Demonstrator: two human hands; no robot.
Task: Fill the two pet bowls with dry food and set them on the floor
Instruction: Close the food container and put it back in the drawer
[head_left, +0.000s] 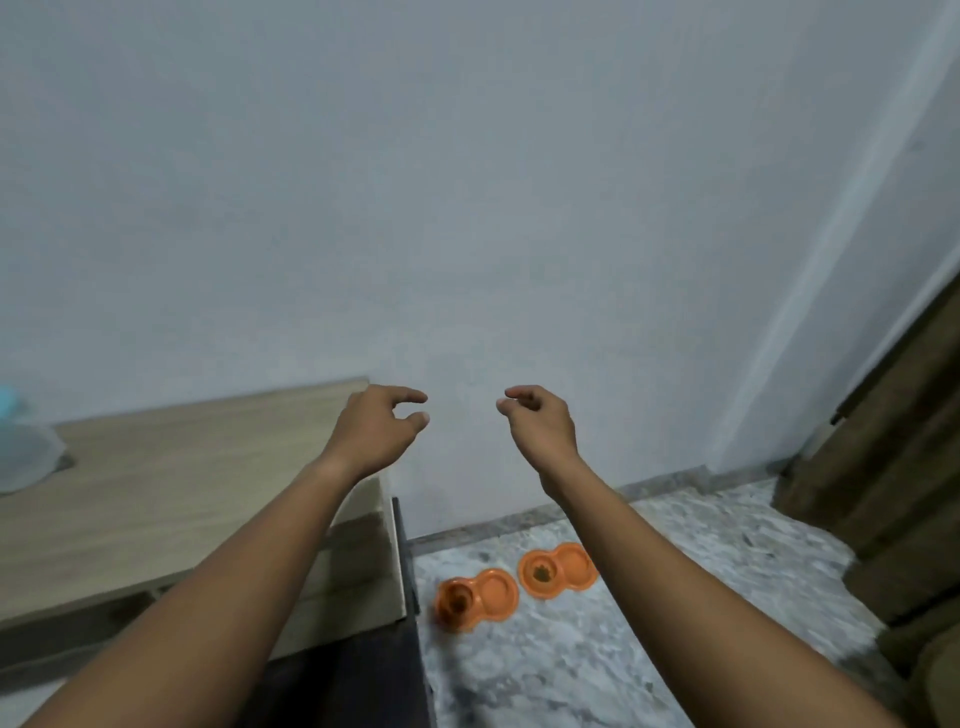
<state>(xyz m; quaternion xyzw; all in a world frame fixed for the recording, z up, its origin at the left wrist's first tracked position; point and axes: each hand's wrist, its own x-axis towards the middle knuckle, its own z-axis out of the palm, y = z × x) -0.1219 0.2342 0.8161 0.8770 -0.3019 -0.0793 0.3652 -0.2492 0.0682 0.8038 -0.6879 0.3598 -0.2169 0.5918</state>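
Observation:
Two orange double pet bowls lie on the mottled grey floor (571, 665) near the wall. The left bowl (477, 598) and the right bowl (558, 570) each have brown dry food in their left cup; the other cup of each looks bare. Both of my arms reach forward, high above the bowls. My left hand (379, 428) hovers at the table's far right corner, fingers curled and apart, holding nothing. My right hand (537, 421) hangs in front of the wall with loosely curled fingers, also holding nothing.
A light wooden table (156, 493) fills the left side, with a dark panel (408, 561) at its right end. A translucent container (23, 457) with a pale blue part sits at its left edge. A brown curtain (893, 467) hangs at the right. A pale wall is ahead.

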